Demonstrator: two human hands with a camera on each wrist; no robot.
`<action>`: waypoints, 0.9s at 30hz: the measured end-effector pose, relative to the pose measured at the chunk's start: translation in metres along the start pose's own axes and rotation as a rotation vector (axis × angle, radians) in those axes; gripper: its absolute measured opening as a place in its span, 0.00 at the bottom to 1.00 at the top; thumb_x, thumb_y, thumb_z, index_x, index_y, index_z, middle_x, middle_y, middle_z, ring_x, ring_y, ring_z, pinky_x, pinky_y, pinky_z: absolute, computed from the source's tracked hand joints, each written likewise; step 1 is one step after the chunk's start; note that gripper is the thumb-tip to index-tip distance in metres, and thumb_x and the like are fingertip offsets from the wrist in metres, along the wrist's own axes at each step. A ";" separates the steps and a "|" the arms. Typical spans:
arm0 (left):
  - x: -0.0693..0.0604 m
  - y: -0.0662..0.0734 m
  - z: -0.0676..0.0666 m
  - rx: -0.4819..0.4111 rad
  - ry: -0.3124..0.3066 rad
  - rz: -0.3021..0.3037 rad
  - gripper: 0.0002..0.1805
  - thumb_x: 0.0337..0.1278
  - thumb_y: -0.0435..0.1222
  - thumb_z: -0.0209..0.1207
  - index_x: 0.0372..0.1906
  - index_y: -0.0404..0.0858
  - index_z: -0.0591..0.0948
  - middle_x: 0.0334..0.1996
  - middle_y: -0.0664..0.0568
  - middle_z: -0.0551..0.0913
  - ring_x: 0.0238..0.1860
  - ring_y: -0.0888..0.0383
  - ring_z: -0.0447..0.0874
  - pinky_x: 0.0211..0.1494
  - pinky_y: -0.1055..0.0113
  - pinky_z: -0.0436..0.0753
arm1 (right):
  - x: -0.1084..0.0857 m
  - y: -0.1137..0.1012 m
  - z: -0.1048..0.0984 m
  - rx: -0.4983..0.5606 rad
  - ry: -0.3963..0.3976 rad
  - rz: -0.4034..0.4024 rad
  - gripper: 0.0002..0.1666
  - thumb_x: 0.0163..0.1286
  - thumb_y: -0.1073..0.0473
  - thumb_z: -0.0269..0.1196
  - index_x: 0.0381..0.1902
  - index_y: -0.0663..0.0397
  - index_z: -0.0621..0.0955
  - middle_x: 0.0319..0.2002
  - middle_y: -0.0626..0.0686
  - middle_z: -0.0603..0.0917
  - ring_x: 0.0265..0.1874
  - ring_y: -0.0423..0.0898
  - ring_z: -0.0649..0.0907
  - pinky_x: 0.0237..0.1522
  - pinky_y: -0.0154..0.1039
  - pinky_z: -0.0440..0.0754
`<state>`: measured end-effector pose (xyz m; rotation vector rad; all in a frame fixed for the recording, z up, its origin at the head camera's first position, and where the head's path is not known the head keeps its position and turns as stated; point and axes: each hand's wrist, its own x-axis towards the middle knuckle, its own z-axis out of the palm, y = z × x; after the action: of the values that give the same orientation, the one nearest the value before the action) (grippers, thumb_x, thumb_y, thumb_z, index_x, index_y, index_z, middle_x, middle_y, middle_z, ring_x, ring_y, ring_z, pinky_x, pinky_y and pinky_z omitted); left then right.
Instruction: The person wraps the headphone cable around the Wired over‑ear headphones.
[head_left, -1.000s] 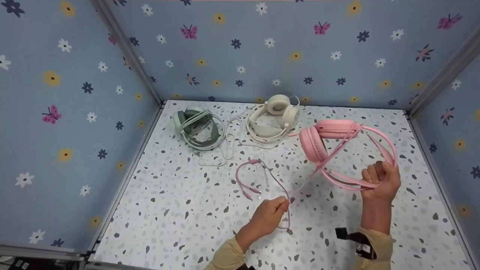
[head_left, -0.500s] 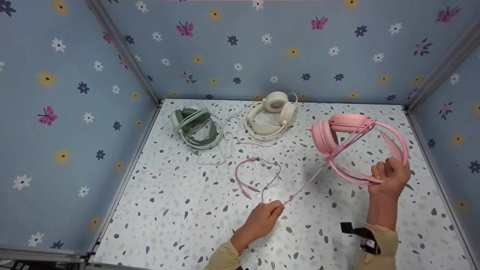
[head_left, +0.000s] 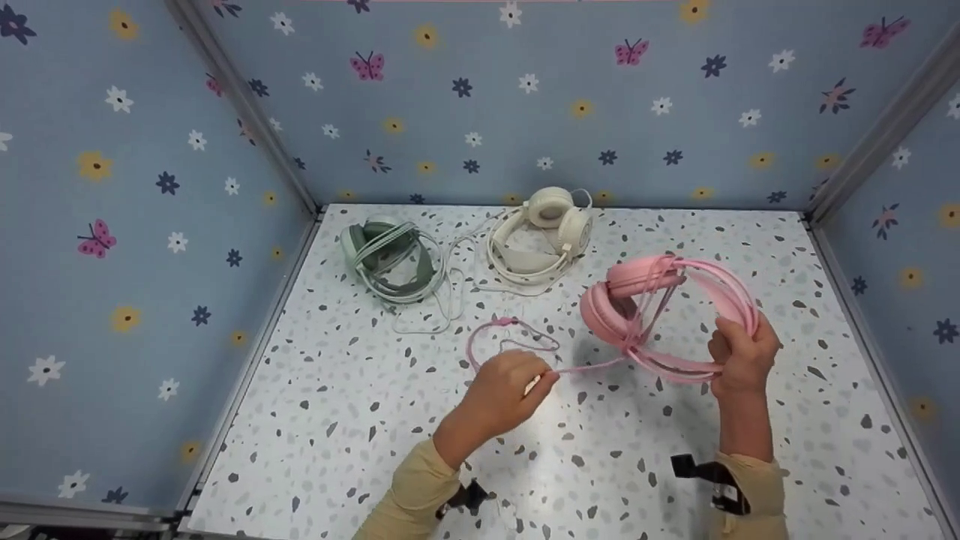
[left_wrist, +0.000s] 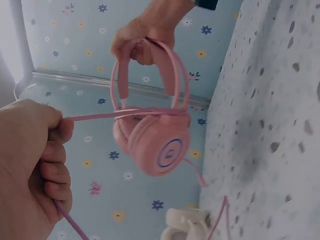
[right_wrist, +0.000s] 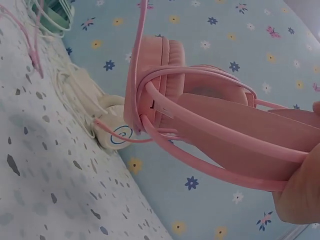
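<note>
My right hand (head_left: 742, 354) grips the headband of the pink headphones (head_left: 634, 277), which it holds up off the table. Pink cable is wound around the headphones near the ear cups, as the right wrist view shows on the near ear cup (right_wrist: 150, 90). From there a stretch of cable (left_wrist: 92, 116) runs taut to my left hand (head_left: 501, 390). The left hand's fingers are curled round this cable. Past the left hand, the cable's loose end (head_left: 504, 322) lies in a loop on the table; its plugs are hidden behind the hand in the head view.
Green headphones (head_left: 429, 279) with a bundled cable lie at the back left of the speckled white table (head_left: 337, 450). Cream headphones (head_left: 525, 260) lie at the back centre, a thin white cable between the two. Flowered blue panels (head_left: 465, 105) enclose the back and sides.
The pink headphones first went right, then back left and tilted, and more cable is wound round them. My left hand has moved up and left, its free stretch of cable now shorter.
</note>
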<state>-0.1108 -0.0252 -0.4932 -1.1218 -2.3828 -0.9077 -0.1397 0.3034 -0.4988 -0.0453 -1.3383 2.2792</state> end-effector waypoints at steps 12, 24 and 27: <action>0.078 -0.016 -0.065 0.188 -0.194 0.263 0.05 0.57 0.40 0.67 0.32 0.43 0.87 0.21 0.56 0.73 0.24 0.58 0.66 0.32 0.65 0.67 | -0.015 0.005 0.011 -0.139 -0.319 0.140 0.06 0.64 0.75 0.56 0.31 0.64 0.70 0.13 0.56 0.59 0.12 0.51 0.54 0.13 0.42 0.50; 0.127 -0.042 -0.057 0.131 -0.065 0.437 0.14 0.48 0.48 0.71 0.26 0.42 0.84 0.23 0.56 0.77 0.24 0.59 0.71 0.31 0.66 0.72 | -0.017 0.008 0.014 0.131 -0.757 0.193 0.13 0.63 0.80 0.45 0.41 0.66 0.73 0.13 0.54 0.57 0.10 0.45 0.53 0.10 0.40 0.48; 0.134 -0.053 -0.056 0.052 -0.045 0.401 0.16 0.48 0.51 0.70 0.26 0.42 0.83 0.24 0.55 0.79 0.26 0.61 0.74 0.32 0.66 0.74 | -0.021 0.005 0.020 0.185 -0.861 0.153 0.17 0.61 0.81 0.43 0.44 0.71 0.73 0.14 0.54 0.59 0.10 0.46 0.55 0.09 0.40 0.50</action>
<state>-0.2334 -0.0145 -0.3992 -1.5378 -2.0866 -0.6834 -0.1289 0.2767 -0.4970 1.0285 -1.5154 2.6558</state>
